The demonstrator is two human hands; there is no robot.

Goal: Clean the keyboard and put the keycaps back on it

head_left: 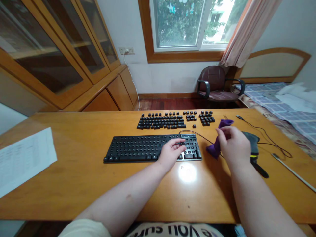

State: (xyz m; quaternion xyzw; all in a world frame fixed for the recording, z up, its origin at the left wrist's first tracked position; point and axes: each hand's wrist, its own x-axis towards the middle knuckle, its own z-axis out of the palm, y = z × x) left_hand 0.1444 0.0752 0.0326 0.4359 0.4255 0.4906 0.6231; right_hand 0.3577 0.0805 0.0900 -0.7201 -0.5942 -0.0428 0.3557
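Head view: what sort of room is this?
Probably a bedroom or dorm room: a bed by the window, a glass-door cabinet, and a desk where the right hand holds a cloth beside a keyboard.

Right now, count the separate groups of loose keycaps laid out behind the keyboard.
3: a large block on the left, a small cluster in the middle, a square cluster on the right. One lone keycap lies apart.
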